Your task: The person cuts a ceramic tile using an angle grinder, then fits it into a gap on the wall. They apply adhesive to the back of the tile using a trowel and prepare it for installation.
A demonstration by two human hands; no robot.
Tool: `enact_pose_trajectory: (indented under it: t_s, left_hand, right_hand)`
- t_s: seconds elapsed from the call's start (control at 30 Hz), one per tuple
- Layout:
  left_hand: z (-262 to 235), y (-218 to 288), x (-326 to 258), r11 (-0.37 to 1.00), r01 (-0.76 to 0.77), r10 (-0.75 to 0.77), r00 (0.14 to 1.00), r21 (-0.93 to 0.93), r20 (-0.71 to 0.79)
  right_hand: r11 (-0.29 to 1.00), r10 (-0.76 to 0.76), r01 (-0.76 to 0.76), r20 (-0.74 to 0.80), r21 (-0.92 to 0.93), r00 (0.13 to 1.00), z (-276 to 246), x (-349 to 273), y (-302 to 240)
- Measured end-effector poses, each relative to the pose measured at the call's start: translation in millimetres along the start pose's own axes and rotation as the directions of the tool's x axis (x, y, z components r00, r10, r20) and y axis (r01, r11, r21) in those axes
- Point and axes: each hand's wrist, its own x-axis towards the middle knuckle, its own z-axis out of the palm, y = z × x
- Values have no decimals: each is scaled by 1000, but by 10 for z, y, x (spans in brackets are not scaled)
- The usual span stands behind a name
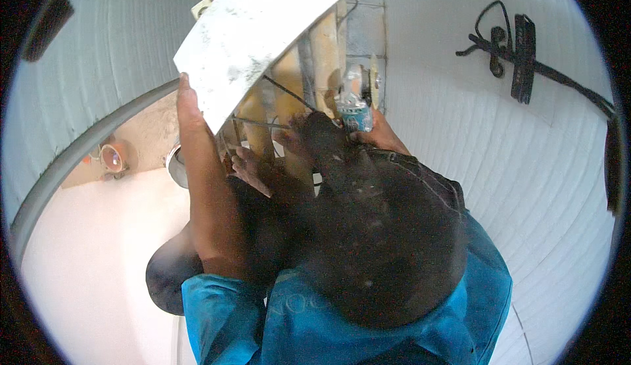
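Note:
My left hand (188, 102) grips the lower left corner of a large white panel (243, 36), its thumb along the edge. The panel is tilted, has a curved upper edge, and carries grey smudges. My right hand (386, 135) is wrapped round the body of what looks like an angle grinder (355, 116), teal with a silvery head. A thin pale disc (374, 82), seen nearly edge-on, stands at its right side. The tool is apart from the panel. My dark-trousered knees hide part of the right forearm. My bare feet (253, 171) show between them.
Yellowish boards (325, 49) lie under and beyond the panel, with a thin black cable (289, 93) across them. White ribbed sheeting (453, 148) spreads at the right, bearing a black power strip (523, 59) with its cord. At the left is a round orange object (113, 156).

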Motion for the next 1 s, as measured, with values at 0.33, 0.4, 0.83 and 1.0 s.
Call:
enact_pose_trajectory:
  t_s: [0.33, 0.4, 0.83, 1.0]
  left_hand:
    - [-11, -190, 55, 991, 29, -12, 991, -130, 133]
    - [-67, -194, 105, 990, 43, -22, 988, -134, 153]
    - [-58, -186, 138, 997, -72, 71, 996, 20, 47]
    - [27, -175, 28, 991, -88, 85, 996, 102, 28]
  right_hand:
    - [948, -121, 114, -4, -297, 993, -19, -113, -86]
    - [935, -157, 159, 34, -317, 987, -5, -99, -127]
    - [959, -232, 242, 85, -147, 969, -112, -4, -304]
    - [934, -196, 222, 117, -279, 974, -149, 109, -207]
